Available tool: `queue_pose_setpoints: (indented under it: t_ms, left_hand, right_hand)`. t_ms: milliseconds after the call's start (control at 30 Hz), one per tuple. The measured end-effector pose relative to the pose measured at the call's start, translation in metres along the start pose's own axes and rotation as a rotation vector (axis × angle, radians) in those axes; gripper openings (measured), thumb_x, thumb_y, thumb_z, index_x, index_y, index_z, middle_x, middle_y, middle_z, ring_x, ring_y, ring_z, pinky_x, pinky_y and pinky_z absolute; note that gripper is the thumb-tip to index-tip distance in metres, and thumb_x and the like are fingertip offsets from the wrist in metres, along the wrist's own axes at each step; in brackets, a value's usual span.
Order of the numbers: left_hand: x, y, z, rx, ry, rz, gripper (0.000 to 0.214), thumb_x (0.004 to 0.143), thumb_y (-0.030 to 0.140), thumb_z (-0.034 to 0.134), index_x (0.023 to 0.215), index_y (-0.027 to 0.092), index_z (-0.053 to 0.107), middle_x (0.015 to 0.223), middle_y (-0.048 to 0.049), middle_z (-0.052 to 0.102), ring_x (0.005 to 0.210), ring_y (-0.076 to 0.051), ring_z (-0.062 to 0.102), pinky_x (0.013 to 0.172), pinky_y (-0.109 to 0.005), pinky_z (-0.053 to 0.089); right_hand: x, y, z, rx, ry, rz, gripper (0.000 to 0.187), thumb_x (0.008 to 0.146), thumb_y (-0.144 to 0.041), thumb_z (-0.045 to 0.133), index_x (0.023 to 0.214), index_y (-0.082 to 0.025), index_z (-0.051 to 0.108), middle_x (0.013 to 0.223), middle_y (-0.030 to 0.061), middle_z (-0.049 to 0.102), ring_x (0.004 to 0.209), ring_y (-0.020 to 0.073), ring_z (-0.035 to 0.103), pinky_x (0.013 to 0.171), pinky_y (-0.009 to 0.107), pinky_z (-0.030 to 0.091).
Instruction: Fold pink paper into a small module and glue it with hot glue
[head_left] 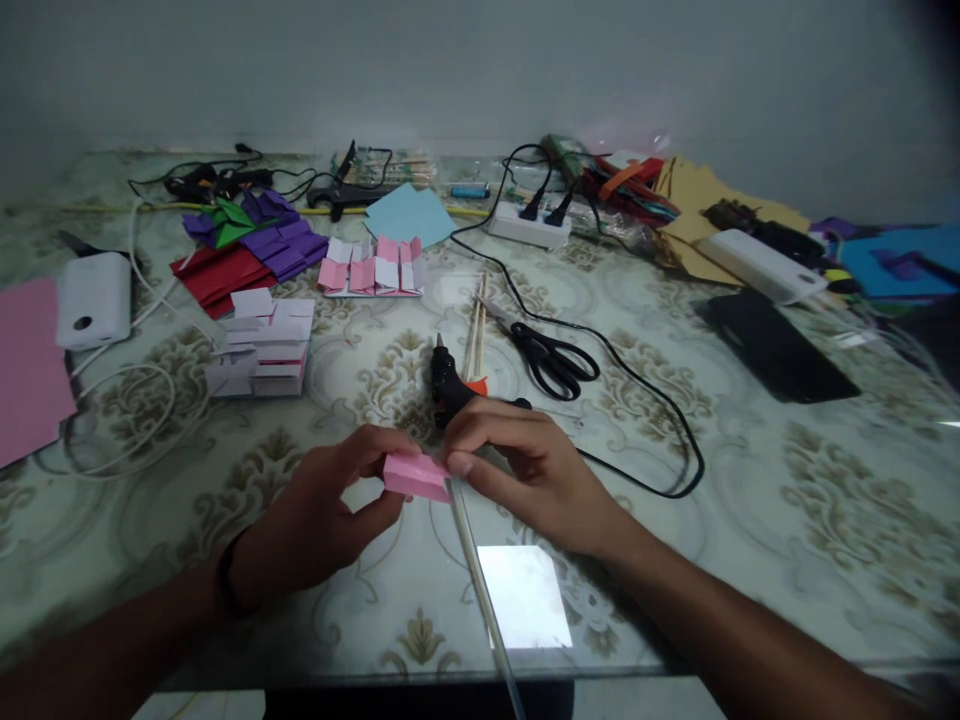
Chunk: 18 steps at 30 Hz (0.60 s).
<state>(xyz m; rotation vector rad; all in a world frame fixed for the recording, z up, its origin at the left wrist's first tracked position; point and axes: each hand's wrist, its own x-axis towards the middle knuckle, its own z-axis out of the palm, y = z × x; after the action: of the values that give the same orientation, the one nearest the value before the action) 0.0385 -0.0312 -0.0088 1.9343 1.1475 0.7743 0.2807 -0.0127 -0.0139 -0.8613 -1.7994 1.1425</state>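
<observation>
Over the front middle of the table I hold a small folded piece of pink paper (416,476). My left hand (337,500) pinches its left end between thumb and fingers. At the right end, my right hand (517,465) has its thumb and fingertips closed on the paper's edge. Just beyond my right fingers lies a black glue gun (447,385), nozzle pointing away and orange trigger showing; its rear is partly hidden. A long translucent glue stick (484,590) runs from under my right hand towards the table's front edge.
Black scissors (551,355) and thin wooden sticks (477,325) lie beyond the glue gun. A black cord loops right to a white power strip (529,225). Folded paper pieces (262,345) stand left, near a white power bank (95,300). A black phone (780,345) lies right.
</observation>
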Motion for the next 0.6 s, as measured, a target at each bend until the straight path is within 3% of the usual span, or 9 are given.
queue_pose_setpoints:
  t_ms: [433,533,600]
  left_hand:
    - [-0.0039,-0.0035,-0.0006,0.043,-0.027,0.053,0.027,0.080,0.011,0.064,0.100,0.029,0.069,0.091,0.0039,0.085,0.077,-0.019,0.080,0.075,-0.029,0.063]
    - [-0.0047,0.0014,-0.0046,0.009,-0.068,0.072,0.023,0.087,0.018,0.069,0.108,0.028,0.068,0.100,0.0018,0.086,0.083,-0.019,0.081,0.078,-0.029,0.062]
    - [-0.0043,0.0049,-0.0071,-0.024,-0.108,0.067,0.012,0.097,0.023,0.062,0.107,0.026,0.068,0.103,-0.0008,0.086,0.087,-0.019,0.081,0.079,-0.030,0.061]
  right_hand:
    - [-0.0031,-0.0021,0.0088,0.086,-0.051,0.224,0.008,0.096,-0.027,0.080,0.094,-0.021,0.074,0.086,-0.0002,0.067,0.078,0.0152,0.062,0.073,0.028,0.052]
    - [-0.0024,-0.0024,0.0086,0.095,-0.062,0.234,0.010,0.096,-0.027,0.079,0.090,-0.021,0.073,0.083,-0.0009,0.066,0.077,0.0148,0.061,0.072,0.028,0.050]
    - [-0.0020,-0.0023,0.0076,0.078,-0.064,0.221,0.013,0.096,-0.026,0.079,0.087,-0.021,0.072,0.082,-0.0011,0.066,0.076,0.0145,0.061,0.071,0.027,0.050]
